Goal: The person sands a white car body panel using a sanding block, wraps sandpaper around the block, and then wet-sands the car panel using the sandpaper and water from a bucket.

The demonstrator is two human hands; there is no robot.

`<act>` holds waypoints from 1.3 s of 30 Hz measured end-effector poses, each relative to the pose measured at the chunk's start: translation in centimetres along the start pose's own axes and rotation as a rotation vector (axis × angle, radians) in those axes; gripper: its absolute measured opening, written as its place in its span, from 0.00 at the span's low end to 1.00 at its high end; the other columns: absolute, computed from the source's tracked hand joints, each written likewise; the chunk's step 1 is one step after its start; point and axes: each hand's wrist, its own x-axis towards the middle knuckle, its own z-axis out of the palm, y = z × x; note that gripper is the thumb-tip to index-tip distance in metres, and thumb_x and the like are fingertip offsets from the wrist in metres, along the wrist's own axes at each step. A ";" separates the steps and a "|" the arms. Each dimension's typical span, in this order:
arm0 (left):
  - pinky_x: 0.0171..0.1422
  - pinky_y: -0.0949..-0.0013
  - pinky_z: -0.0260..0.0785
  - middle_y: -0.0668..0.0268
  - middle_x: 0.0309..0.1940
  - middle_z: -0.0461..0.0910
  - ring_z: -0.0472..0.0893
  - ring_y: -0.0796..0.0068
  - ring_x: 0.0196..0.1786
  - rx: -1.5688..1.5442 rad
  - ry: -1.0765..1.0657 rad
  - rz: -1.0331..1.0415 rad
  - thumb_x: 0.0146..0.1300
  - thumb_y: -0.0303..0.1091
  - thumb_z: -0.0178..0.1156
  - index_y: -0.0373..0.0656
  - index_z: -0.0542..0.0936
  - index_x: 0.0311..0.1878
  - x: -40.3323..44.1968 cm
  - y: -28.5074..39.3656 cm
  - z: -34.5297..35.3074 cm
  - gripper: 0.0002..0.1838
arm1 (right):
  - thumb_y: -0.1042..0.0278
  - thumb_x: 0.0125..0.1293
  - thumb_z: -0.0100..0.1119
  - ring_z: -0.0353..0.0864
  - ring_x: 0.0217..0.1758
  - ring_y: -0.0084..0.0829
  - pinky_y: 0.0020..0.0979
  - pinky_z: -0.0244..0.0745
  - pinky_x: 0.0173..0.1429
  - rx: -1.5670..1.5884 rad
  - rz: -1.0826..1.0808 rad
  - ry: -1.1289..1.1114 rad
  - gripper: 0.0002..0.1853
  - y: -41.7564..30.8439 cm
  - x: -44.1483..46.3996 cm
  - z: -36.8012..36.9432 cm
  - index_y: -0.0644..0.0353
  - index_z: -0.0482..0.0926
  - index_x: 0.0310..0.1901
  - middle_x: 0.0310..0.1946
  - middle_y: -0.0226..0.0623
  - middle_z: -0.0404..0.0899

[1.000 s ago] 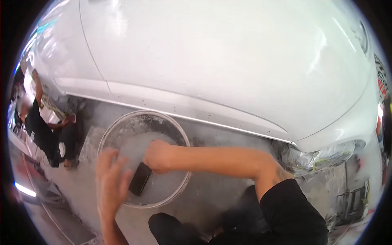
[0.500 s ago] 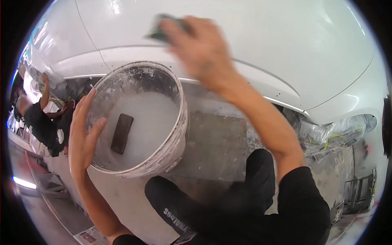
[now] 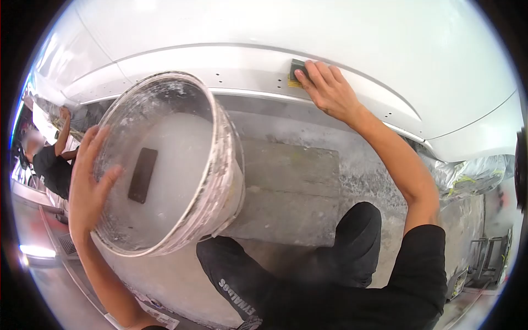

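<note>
My right hand is closed on a dark grey-green sanding block with a yellowish lower edge. The block lies against the lower side panel of a white car body, near a few small holes. At the left, my left hand grips the rim of a big, paint-smeared bucket, thumb on the inner side. The bucket leans, and its mouth faces me. Inside is cloudy whitish water, with a dark brown rectangular block in it.
At far left, another person in a dark shirt reaches toward the car. Plastic sheeting covers the wheel area at right. A worn board lies on the floor before my knees. A dark metal stand is at far right.
My right hand has come down and rightward with the sanding block, from the upper panel onto the lower one. My left hand and the bucket have shifted left, and the bucket tilts more.
</note>
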 end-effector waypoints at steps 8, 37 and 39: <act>0.84 0.58 0.52 0.49 0.76 0.70 0.65 0.54 0.80 0.178 -0.084 0.028 0.64 0.44 0.69 0.41 0.66 0.80 5.8 -5.5 1.2 0.43 | 0.70 0.69 0.62 0.73 0.70 0.44 0.41 0.72 0.66 -0.121 0.095 -0.012 0.25 3.4 -8.9 -2.0 0.62 0.80 0.67 0.74 0.50 0.69; 0.81 0.58 0.58 0.51 0.73 0.74 0.72 0.56 0.75 -0.022 -0.037 -0.038 0.67 0.42 0.65 0.41 0.69 0.78 5.9 -7.2 2.0 0.38 | 0.69 0.64 0.64 0.78 0.59 0.39 0.41 0.75 0.52 0.060 0.198 0.150 0.22 -1.7 -2.0 -1.1 0.50 0.81 0.61 0.58 0.44 0.76; 0.81 0.58 0.59 0.50 0.73 0.74 0.72 0.55 0.75 -0.001 -0.024 -0.027 0.68 0.44 0.65 0.42 0.68 0.78 5.8 -7.6 2.1 0.38 | 0.70 0.64 0.65 0.78 0.59 0.39 0.39 0.76 0.52 0.001 0.224 0.146 0.23 0.7 -6.8 -2.5 0.47 0.81 0.62 0.59 0.43 0.76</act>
